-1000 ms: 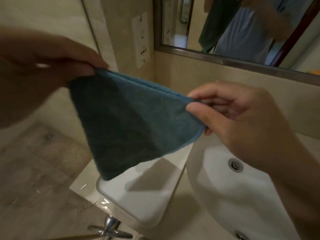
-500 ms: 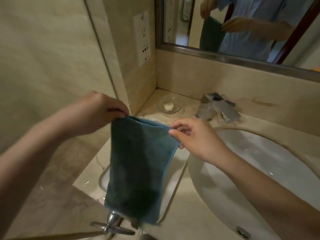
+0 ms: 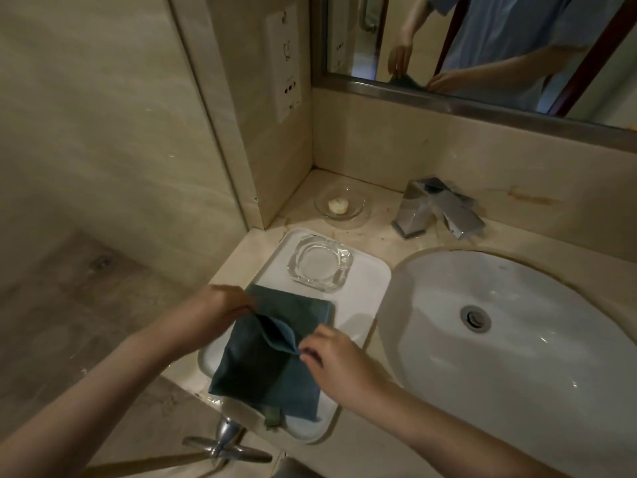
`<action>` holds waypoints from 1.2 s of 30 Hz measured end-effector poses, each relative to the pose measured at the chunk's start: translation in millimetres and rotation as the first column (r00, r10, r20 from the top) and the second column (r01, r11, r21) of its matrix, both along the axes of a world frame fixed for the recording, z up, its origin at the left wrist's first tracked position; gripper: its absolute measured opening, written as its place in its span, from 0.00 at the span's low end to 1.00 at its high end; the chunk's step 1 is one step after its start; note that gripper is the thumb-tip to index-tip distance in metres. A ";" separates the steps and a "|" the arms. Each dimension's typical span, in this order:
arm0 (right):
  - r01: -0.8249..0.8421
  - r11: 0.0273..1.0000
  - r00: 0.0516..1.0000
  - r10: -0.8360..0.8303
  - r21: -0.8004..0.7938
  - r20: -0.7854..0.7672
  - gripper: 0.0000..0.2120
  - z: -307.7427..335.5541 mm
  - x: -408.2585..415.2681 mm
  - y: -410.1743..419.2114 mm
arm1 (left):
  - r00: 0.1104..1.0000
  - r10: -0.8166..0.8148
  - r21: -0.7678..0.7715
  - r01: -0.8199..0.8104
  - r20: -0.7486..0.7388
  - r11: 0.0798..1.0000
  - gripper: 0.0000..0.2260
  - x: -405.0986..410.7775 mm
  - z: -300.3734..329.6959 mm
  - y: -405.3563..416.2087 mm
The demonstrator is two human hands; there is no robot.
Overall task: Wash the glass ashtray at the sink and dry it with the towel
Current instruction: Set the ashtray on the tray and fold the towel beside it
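Note:
A square glass ashtray (image 3: 320, 267) sits upright at the far end of a white tray (image 3: 365, 298) on the counter, left of the sink (image 3: 517, 336). A folded teal towel (image 3: 272, 360) lies on the near half of the tray, just short of the ashtray. My left hand (image 3: 220, 305) pinches the towel's far left corner. My right hand (image 3: 331, 360) pinches the raised fold at its right edge. Both hands are apart from the ashtray.
A chrome faucet (image 3: 437, 210) stands behind the basin. A small glass dish with soap (image 3: 339, 205) sits in the back corner. A metal handle (image 3: 224, 443) juts out below the counter's front edge. A mirror (image 3: 482, 46) and wall socket (image 3: 284, 63) are above.
The towel was held up in the air between both hands; it has come down and now lies on the tray. The view has tilted down, revealing the ashtray.

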State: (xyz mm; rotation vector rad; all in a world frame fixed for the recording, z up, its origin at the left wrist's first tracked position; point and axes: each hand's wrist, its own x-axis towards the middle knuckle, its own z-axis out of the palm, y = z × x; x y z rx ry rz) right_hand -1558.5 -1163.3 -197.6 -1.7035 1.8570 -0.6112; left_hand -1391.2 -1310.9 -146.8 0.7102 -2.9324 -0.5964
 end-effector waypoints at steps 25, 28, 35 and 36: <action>0.176 0.978 0.983 -0.170 0.109 -0.070 0.25 -14.2 -23.6 -29.9 | 0.959 0.230 0.116 -0.251 0.165 0.961 0.21 8.7 -51.8 -15.0; 0.184 0.943 0.982 -0.163 0.278 -0.095 0.26 -21.7 -27.0 -43.0 | 0.919 0.198 0.168 -0.267 0.341 0.949 0.25 -11.6 -59.0 -36.2; 0.206 0.918 0.965 -0.248 0.338 0.084 0.04 -6.2 -32.4 -44.4 | 0.868 0.017 0.149 -0.105 0.497 0.983 0.12 -33.6 -51.9 -56.1; 0.201 0.921 0.965 -0.245 0.334 0.094 0.04 -1.3 -33.7 -42.8 | 0.874 0.015 0.154 -0.102 0.485 0.983 0.11 -36.6 -47.9 -57.0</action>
